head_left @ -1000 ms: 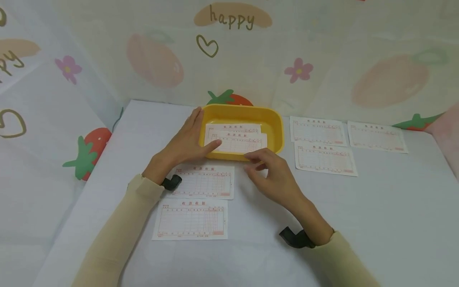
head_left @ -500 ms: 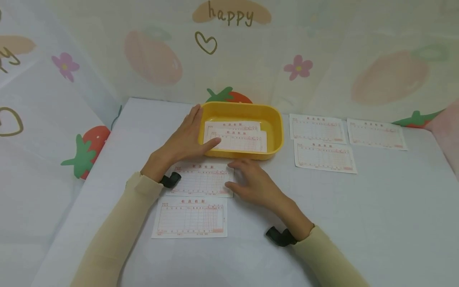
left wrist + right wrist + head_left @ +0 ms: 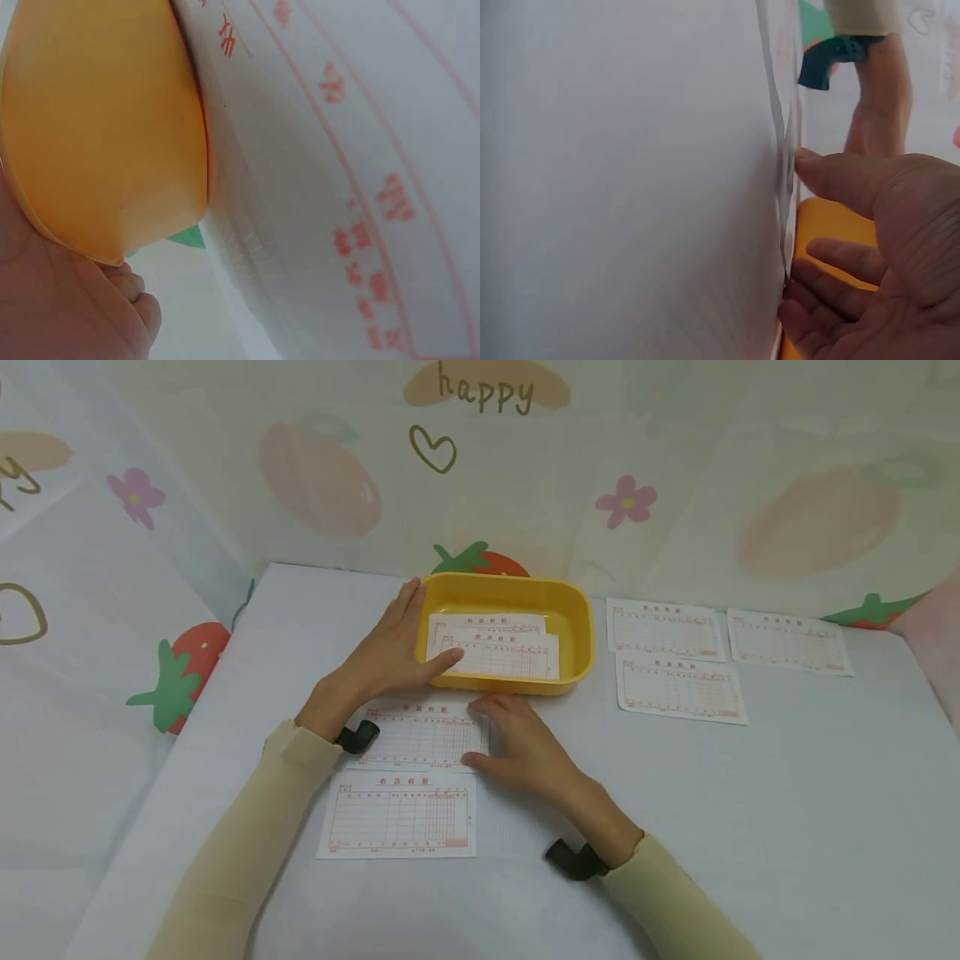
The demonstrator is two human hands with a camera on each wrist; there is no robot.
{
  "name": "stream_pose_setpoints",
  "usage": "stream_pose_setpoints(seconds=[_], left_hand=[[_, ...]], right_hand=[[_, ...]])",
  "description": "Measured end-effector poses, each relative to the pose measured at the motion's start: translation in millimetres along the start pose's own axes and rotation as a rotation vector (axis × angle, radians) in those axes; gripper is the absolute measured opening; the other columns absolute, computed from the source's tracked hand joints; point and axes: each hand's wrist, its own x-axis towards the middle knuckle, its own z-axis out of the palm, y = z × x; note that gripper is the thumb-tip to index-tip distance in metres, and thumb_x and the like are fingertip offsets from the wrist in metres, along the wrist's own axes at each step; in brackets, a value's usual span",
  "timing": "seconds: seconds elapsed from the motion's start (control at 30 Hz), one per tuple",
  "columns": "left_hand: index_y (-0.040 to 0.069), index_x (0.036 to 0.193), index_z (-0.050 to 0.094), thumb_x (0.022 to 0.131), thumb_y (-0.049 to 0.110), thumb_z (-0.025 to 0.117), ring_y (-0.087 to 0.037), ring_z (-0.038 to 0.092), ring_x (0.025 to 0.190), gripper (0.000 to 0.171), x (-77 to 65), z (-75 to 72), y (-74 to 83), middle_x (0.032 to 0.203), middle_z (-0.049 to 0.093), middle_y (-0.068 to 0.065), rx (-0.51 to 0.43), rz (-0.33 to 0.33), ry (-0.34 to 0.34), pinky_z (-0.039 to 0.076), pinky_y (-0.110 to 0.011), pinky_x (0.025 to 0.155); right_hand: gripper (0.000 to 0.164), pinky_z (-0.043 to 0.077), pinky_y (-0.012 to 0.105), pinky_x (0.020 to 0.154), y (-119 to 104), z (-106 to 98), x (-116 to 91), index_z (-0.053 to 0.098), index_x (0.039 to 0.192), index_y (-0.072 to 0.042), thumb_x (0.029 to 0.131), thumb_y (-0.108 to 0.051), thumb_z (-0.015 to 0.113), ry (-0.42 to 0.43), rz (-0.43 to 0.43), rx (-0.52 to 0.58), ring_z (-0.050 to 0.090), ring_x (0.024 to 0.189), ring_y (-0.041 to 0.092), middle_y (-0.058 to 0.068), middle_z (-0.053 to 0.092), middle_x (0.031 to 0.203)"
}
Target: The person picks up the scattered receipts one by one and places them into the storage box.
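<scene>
A yellow plastic tray (image 3: 570, 602) stands by the back wall with two printed receipt slips (image 3: 498, 657) overlapping inside. Along its left side lie the extended fingers of my left hand (image 3: 382, 653), the thumb reaching over the front rim. The left wrist view has the palm close against the tray wall. In front of the tray, my right hand (image 3: 528, 747) touches the right edge of another receipt slip (image 3: 420, 739), thumb and fingers apart. In the right wrist view, the thumb (image 3: 832, 176) and fingertips meet the slightly raised paper edge. My left wrist covers that slip's left part.
One receipt slip (image 3: 397, 818) lies nearer me on the white-covered table (image 3: 675, 860). To the tray's right are an upper receipt slip (image 3: 663, 628), a lower one (image 3: 681, 689) and a farther right one (image 3: 789, 642). A patterned cloth wall (image 3: 525, 485) rises behind.
My right hand has moved left and toward me, from the tray's front rim to the slip's right edge, its thumb and fingers spreading. The left hand has stayed on the tray.
</scene>
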Motion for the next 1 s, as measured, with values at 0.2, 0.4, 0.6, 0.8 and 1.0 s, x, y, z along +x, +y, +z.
stream_pose_setpoints(seconds=[0.2,0.4,0.6,0.8,1.0], left_hand=[[0.021,0.162,-0.014,0.087,0.079,0.049,-0.029,0.001,0.161,0.113,-1.8,-0.6,1.2,0.171,-0.017,0.004,-0.001,-0.012,-0.005,0.017,-0.053,0.129],[0.020,0.162,-0.014,0.087,0.080,0.048,-0.029,0.001,0.161,0.114,-1.7,-0.1,0.3,0.171,-0.017,0.004,0.006,-0.009,-0.001,0.017,-0.052,0.130],[0.021,0.162,-0.013,0.087,0.079,0.048,-0.027,0.002,0.161,0.113,-0.8,1.8,-1.8,0.171,-0.016,0.004,0.000,0.000,0.009,0.020,-0.053,0.129],[0.021,0.162,-0.012,0.086,0.080,0.049,-0.026,0.003,0.161,0.113,-0.8,2.4,-1.3,0.171,-0.015,0.005,0.001,-0.001,0.015,0.020,-0.053,0.129],[0.021,0.162,-0.013,0.086,0.080,0.047,-0.027,0.001,0.161,0.114,-0.2,1.8,-1.1,0.171,-0.017,0.004,0.000,-0.007,0.001,0.018,-0.053,0.129]], right_hand=[[0.061,0.039,0.042,0.120,-3.2,2.7,0.0,0.059,0.136,-0.008,0.084,-0.027,0.083,0.021,-0.042,-0.064,0.050,0.132,0.023,0.004,0.057,0.140],[0.062,0.038,0.042,0.120,-6.5,4.2,0.6,0.058,0.138,-0.009,0.084,-0.026,0.083,0.037,-0.017,-0.056,0.049,0.134,0.023,0.004,0.058,0.139],[0.065,0.040,0.046,0.118,-7.2,5.6,0.8,0.057,0.141,-0.009,0.085,-0.030,0.082,0.028,-0.004,-0.088,0.047,0.137,0.023,0.005,0.055,0.146],[0.067,0.042,0.049,0.116,-8.7,6.3,-2.2,0.052,0.146,-0.012,0.088,-0.032,0.079,0.016,-0.008,-0.131,0.046,0.144,0.024,0.006,0.053,0.152],[0.063,0.044,0.043,0.115,-9.2,8.2,-1.7,0.055,0.144,-0.011,0.088,-0.024,0.079,0.053,-0.023,-0.082,0.054,0.134,0.023,0.005,0.062,0.142]])
